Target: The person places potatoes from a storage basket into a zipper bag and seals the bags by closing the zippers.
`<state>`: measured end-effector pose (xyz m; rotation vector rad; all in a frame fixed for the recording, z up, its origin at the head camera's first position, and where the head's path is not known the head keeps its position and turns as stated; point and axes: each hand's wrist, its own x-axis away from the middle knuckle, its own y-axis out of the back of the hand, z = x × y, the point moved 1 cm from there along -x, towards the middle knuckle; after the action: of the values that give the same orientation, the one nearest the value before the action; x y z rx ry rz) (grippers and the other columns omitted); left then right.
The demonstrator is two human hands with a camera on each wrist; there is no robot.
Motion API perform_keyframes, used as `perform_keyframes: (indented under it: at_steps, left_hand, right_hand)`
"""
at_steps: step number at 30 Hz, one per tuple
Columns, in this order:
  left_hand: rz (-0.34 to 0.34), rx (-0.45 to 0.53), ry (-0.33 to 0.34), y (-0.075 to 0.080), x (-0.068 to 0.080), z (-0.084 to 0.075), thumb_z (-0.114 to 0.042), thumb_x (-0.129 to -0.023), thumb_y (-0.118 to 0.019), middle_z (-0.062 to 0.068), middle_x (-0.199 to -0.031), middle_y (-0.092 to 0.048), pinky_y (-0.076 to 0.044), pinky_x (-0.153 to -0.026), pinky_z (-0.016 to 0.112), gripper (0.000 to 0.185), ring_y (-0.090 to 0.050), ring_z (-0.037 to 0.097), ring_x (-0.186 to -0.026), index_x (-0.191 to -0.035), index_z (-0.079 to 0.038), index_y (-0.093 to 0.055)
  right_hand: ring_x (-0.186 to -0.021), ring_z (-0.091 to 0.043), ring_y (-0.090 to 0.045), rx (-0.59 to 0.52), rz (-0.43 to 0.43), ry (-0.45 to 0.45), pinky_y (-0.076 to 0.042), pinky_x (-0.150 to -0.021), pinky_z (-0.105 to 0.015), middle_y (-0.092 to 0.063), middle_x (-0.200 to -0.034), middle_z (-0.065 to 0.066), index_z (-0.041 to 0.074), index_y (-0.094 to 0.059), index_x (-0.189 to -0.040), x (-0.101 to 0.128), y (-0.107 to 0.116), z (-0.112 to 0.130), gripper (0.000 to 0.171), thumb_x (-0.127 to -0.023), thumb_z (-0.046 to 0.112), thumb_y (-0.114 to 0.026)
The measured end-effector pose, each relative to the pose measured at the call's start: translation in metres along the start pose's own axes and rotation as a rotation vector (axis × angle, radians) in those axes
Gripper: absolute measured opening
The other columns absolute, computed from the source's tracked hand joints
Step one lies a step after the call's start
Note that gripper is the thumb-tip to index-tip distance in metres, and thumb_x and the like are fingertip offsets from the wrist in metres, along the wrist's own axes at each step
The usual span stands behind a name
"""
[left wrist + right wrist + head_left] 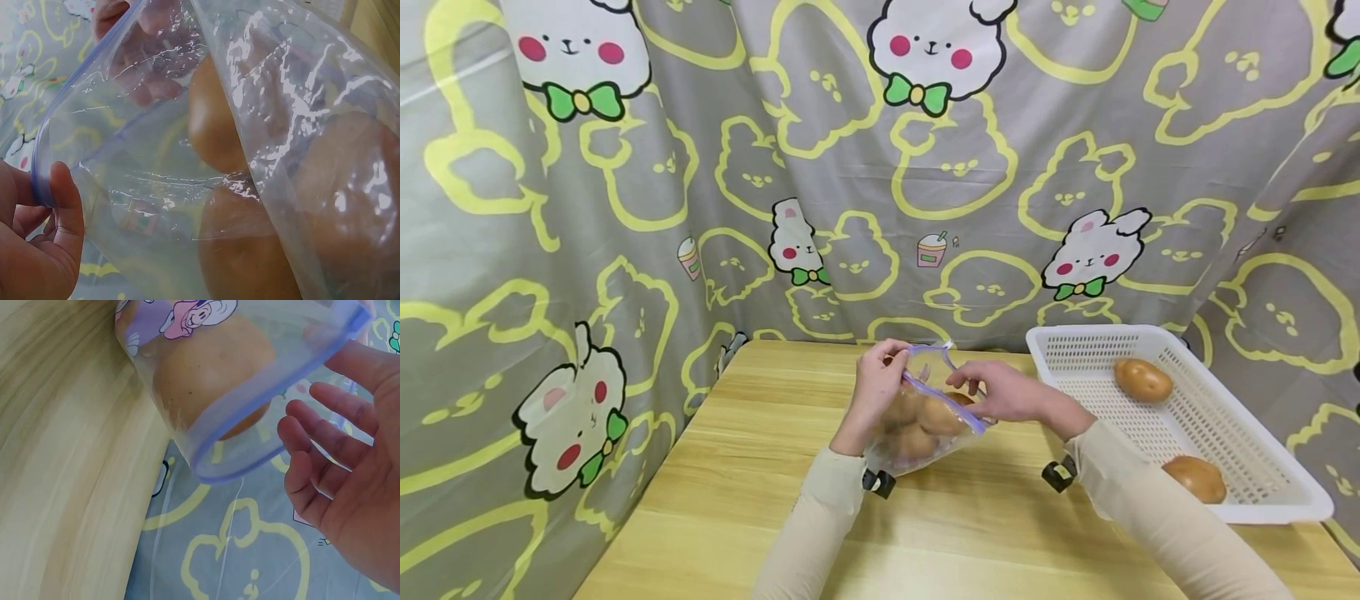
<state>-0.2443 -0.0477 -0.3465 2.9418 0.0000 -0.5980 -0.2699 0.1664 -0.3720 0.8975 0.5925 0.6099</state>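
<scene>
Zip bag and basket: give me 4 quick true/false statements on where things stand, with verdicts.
1. The left hand pinches the rim of the zip bag. True.
2. The zip bag is empty. False: it holds several potatoes, seen through the clear plastic.
3. The white basket holds two potatoes, one near the back and one near the front. True.
4. The white basket sits to the left of the hands. False: it is on the wooden table to the right of the right hand.
</scene>
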Motion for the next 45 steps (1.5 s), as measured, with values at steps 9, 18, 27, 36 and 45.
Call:
perform_keyframes:
  at_steps: [9,18,27,36,45]
  left_hand:
    - [-0.007,0.0,-0.006,0.001,-0.002,0.002,0.007,-0.091,-0.054,0.013,-0.07,-0.057,-0.058,-0.054,0.045,0.013,-0.058,0.049,-0.064,-0.097,0.015,-0.063]
    - [-0.007,0.012,-0.006,0.001,-0.006,0.006,0.008,-0.091,-0.054,0.014,-0.071,-0.057,-0.054,-0.06,0.06,0.014,-0.057,0.024,-0.055,-0.098,0.016,-0.062]
    - [-0.004,0.018,0.001,0.003,-0.005,0.007,0.007,-0.091,-0.054,0.011,-0.071,-0.057,-0.052,-0.062,0.062,0.015,-0.058,0.03,-0.057,-0.099,0.016,-0.062]
    - [0.0,0.01,-0.004,0.003,-0.005,0.008,0.008,-0.091,-0.053,0.015,-0.073,-0.057,-0.052,-0.061,0.061,0.015,-0.053,0.013,-0.054,-0.099,0.016,-0.062]
    - [0.009,-0.004,-0.006,0.001,-0.003,0.01,0.008,-0.091,-0.053,0.012,-0.072,-0.056,-0.052,-0.06,0.062,0.013,-0.054,0.017,-0.055,-0.097,0.015,-0.063]
  right_hand:
    - [-0.09,-0.023,-0.058,-0.035,-0.01,-0.047,-0.051,-0.064,-0.029,-0.063,-0.105,-0.003,0.009,-0.064,-0.113,0.009,0.015,-0.011,0.035,-0.081,0.02,-0.076]
    - [-0.088,-0.019,-0.057,0.042,-0.063,-0.14,-0.052,-0.064,-0.028,-0.062,-0.1,-0.002,0.005,-0.063,-0.112,0.031,0.04,-0.046,0.034,-0.082,0.016,-0.075]
    - [-0.094,-0.027,-0.056,0.034,-0.186,-0.28,-0.049,-0.077,-0.04,-0.061,-0.111,-0.019,-0.002,-0.059,-0.119,0.067,0.068,-0.099,0.038,-0.086,0.013,-0.07]
    - [-0.114,-0.041,-0.047,0.049,-0.183,-0.451,-0.044,-0.091,-0.058,-0.048,-0.131,-0.026,-0.006,-0.049,-0.131,0.102,0.079,-0.154,0.053,-0.091,0.026,-0.065]
    - [-0.115,-0.05,-0.043,0.113,-0.194,-0.509,-0.04,-0.091,-0.065,-0.044,-0.132,-0.033,-0.009,-0.045,-0.133,0.128,0.084,-0.188,0.057,-0.088,0.018,-0.067]
